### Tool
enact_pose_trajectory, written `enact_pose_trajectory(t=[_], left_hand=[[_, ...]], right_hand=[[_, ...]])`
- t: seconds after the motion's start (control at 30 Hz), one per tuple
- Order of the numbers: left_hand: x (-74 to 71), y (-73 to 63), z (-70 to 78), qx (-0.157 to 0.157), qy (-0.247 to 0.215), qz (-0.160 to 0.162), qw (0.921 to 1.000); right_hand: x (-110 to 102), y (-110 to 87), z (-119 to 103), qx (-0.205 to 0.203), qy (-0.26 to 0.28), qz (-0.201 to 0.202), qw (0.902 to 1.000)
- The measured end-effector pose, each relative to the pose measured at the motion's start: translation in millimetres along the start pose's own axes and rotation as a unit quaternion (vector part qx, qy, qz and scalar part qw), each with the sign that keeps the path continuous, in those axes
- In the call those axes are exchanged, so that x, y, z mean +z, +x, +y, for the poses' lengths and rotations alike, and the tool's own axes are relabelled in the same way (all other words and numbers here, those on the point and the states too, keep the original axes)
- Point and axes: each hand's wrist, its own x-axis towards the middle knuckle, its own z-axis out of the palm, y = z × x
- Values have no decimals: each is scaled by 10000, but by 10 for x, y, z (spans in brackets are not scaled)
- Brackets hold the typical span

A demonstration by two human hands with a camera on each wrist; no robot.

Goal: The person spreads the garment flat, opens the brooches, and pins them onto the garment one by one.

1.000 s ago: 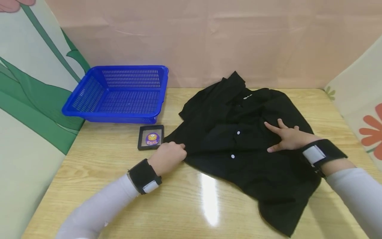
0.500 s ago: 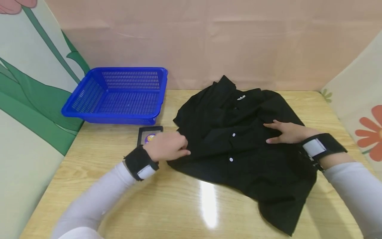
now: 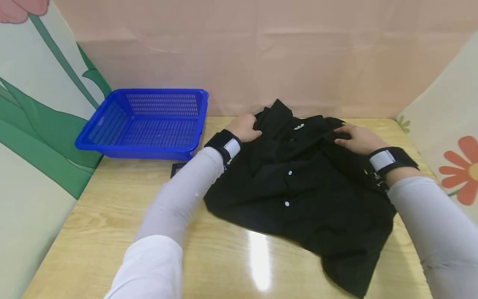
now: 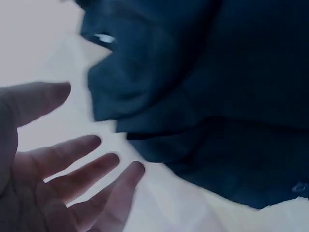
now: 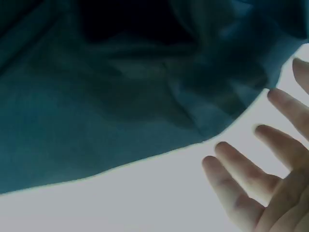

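A black button-up shirt (image 3: 257, 191) lies on the table with its collar (image 3: 281, 113) toward the back wall. Two white buttons show down its front. My left hand (image 3: 244, 128) is at the shirt's upper left edge, beside the collar. In the left wrist view its fingers (image 4: 96, 174) are spread, apart from the dark cloth. Over the upper right shoulder of the shirt is my right hand (image 3: 359, 138). Its fingers (image 5: 241, 179) look straight and spread in the right wrist view, close to the cloth's edge, gripping nothing.
A blue plastic basket (image 3: 160, 154) stands at the back left of the wooden table (image 3: 112, 216). A small black-framed square case (image 3: 176, 168) is mostly hidden behind my left forearm. A pink-covered wall (image 3: 336, 62) rises behind the table.
My left hand let go of the shirt's lower left edge and moved up beside the collar. The right hand slid upward to the shoulder. The shirt's left side shifted slightly.
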Motion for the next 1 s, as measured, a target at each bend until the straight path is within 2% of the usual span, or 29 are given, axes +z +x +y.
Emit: enact_pose_trajectory(t=[0.1, 0.23, 0.4, 0.57, 0.67, 0.73, 0.8, 0.9, 1.0], left_hand=[[107, 177, -43, -468, 42, 10, 9989], [239, 288, -72, -1046, 231, -143, 9941], [410, 360, -56, -1284, 395, -383, 9902], [450, 328, -94, -1337, 200, -237, 9905], [305, 264, -182, -1081, 155, 149, 9939], [136, 201, -241, -796, 202, 568, 9950], [-76, 105, -273, -629, 212, 944, 9933], [-369, -42, -296, -717, -83, 1243, 9896], [-539, -143, -313, -1081, -527, 1283, 9844]], right_hand=[[75, 91, 21, 39, 75, 20, 10000], [194, 180, -23, 33, 198, -196, 9996], [339, 248, -44, -146, -104, -292, 9994], [412, 271, -9, -481, -387, -221, 9978], [310, 208, 42, -302, -502, -84, 9982], [179, 129, 113, -151, -592, 217, 9979], [42, 39, 195, 1, -671, 688, 9954], [-153, -88, 288, 195, -759, 1427, 9867], [-303, -182, 330, 391, -694, 1729, 9817]])
